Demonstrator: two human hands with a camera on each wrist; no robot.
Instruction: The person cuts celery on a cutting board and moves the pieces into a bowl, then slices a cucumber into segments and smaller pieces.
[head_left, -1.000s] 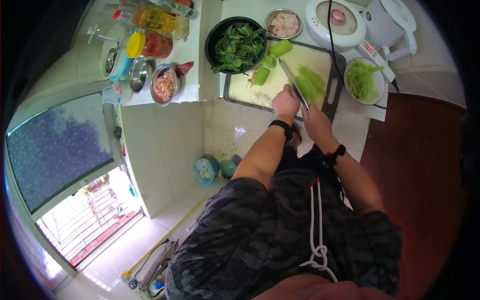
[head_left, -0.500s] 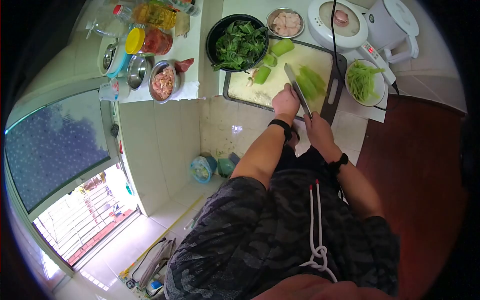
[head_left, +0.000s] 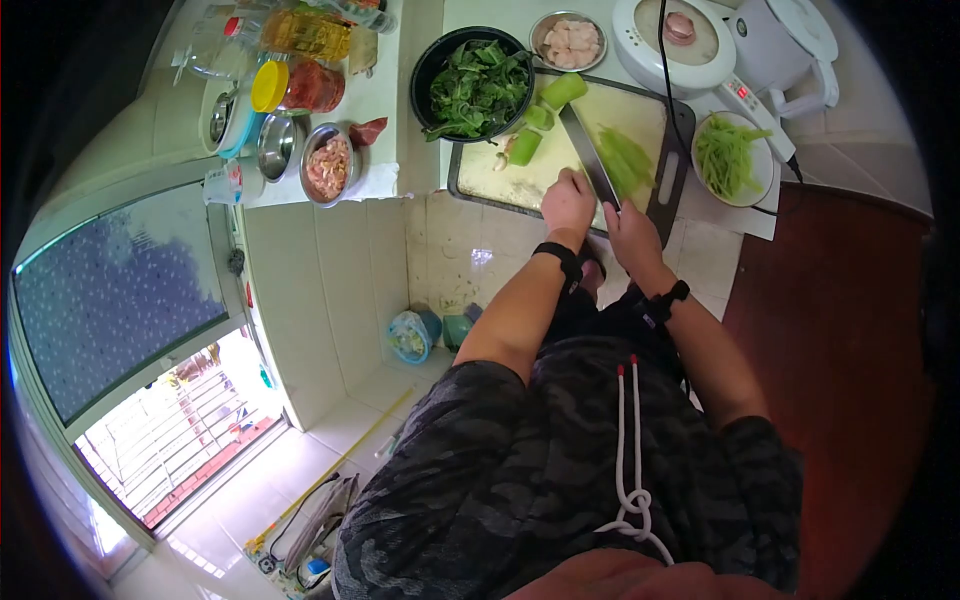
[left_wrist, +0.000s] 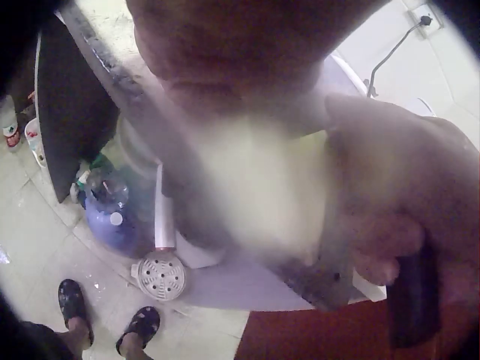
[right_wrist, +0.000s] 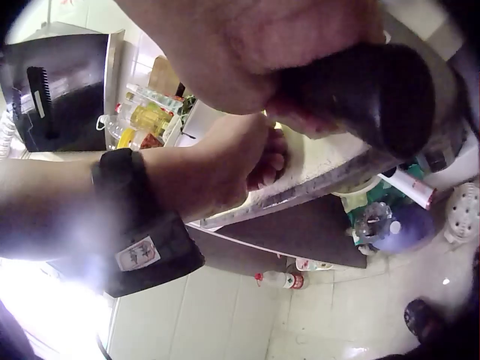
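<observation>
My right hand (head_left: pixel 633 238) grips the black handle (right_wrist: pixel 352 90) of a kitchen knife (head_left: pixel 590 155), its blade slanting away over the cutting board (head_left: pixel 490 185). Thin pale-green vegetable slices (head_left: pixel 625 160) lie fanned out along the blade's right side. At the board's near edge, left of the blade, is my left hand (head_left: pixel 567 207). Its fingers look curled in the right wrist view; I cannot tell whether something is under them. Thick green stem chunks (head_left: pixel 523 148) and garlic cloves (head_left: pixel 501 161) lie farther left. The left wrist view is blurred around the board.
A black pan of leafy greens (head_left: pixel 475 90) overlaps the board's far left corner. Behind stand a bowl of pale meat (head_left: pixel 570 47) and a white cooker (head_left: pixel 672 45). At right are a bowl of green shreds (head_left: pixel 728 165) and a black cord (head_left: pixel 668 80).
The knife blade has shifted slightly along the board, its tip now farther from the body and more of its flat side showing. Both hands keep nearly the same places.
</observation>
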